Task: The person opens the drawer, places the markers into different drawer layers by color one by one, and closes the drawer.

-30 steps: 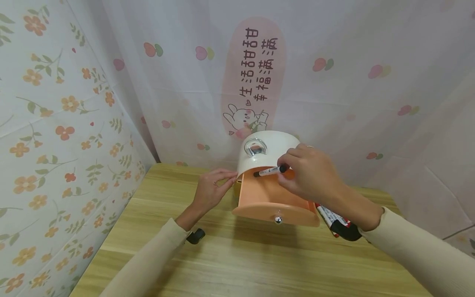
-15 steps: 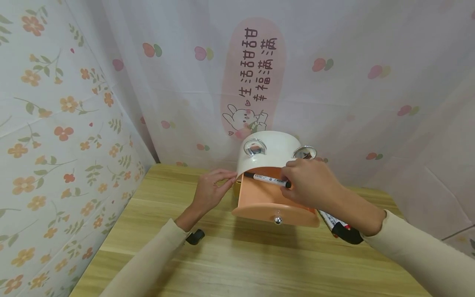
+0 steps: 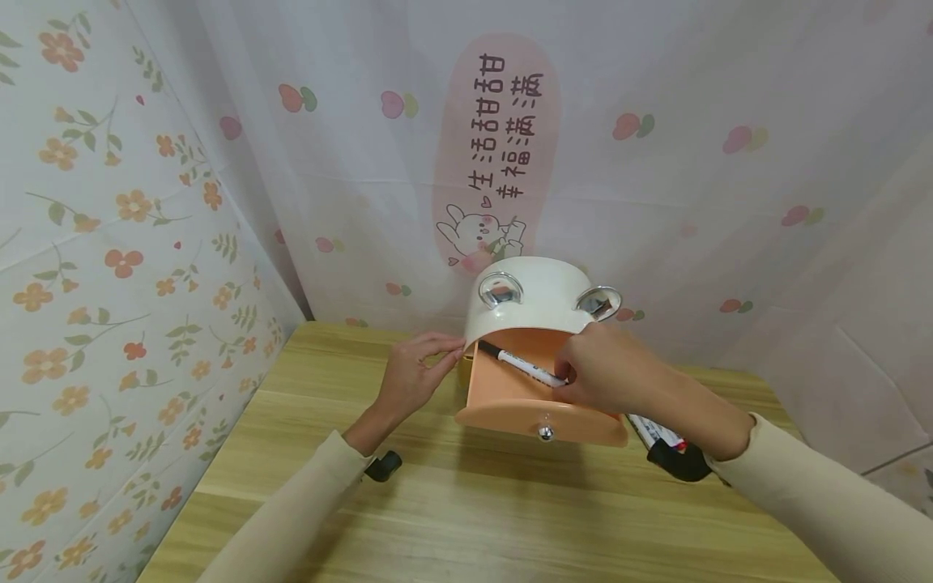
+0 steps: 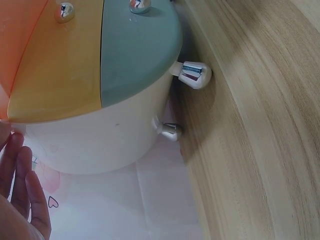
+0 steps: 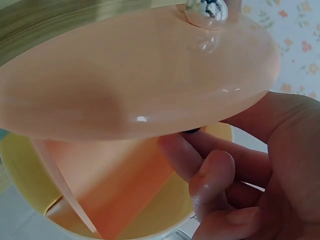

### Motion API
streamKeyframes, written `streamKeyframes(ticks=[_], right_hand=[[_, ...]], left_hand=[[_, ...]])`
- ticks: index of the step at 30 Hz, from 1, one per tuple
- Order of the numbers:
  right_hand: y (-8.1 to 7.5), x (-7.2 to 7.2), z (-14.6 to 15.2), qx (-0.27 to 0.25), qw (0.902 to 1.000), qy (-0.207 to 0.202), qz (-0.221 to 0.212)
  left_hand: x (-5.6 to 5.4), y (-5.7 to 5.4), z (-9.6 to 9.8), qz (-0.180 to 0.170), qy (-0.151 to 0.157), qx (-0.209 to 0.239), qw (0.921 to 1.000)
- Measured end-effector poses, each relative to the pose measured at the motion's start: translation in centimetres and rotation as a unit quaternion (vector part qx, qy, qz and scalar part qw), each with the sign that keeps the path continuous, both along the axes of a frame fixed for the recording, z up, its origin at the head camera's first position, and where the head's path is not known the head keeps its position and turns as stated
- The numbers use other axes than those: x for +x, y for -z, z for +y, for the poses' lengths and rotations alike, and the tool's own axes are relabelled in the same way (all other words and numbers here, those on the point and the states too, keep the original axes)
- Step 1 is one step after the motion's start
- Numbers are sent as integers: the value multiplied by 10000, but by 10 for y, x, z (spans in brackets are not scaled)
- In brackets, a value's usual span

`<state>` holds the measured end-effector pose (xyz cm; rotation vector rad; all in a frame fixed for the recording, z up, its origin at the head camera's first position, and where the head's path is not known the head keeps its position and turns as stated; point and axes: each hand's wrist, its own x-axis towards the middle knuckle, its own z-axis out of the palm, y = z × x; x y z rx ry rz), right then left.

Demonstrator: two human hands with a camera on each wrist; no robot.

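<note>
A white marker with black ends [image 3: 528, 369] lies slanted inside the pulled-out orange drawer [image 3: 503, 385]. My right hand [image 3: 612, 364] reaches into the drawer and pinches the marker's near end. In the right wrist view, a dark tip of the marker shows by the fingers [image 5: 180, 155], behind the drawer front [image 5: 140, 75]. My left hand [image 3: 415, 368] pinches the left rim of the white drawer box [image 3: 535, 283] with thumb and fingertips. From the left wrist, yellow [image 4: 60, 70] and green [image 4: 135, 55] drawer fronts are visible below the orange one.
Several markers [image 3: 652, 431] lie on the wooden table [image 3: 510, 518] right of the box, partly behind my right wrist. Two shiny round ears [image 3: 500, 290] stick up from the box. Printed curtains [image 3: 350, 202] hang close behind and at the left.
My right hand has moved down into the drawer, lowering the marker from above it and tilting its far end up toward the back left. My left hand stays at the box rim.
</note>
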<state>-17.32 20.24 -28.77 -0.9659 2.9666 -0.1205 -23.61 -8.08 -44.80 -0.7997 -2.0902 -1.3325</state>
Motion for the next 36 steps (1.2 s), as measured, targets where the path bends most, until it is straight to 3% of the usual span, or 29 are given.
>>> streamKeyframes(ticks=[16, 36], right_hand=[[2, -4, -1, -194, 9961, 218, -830], [4, -5, 1, -325, 9966, -133, -743]], left_hand=[[1, 0, 0, -23, 37, 50, 10000], [1, 0, -1, -145, 95, 53, 9998]])
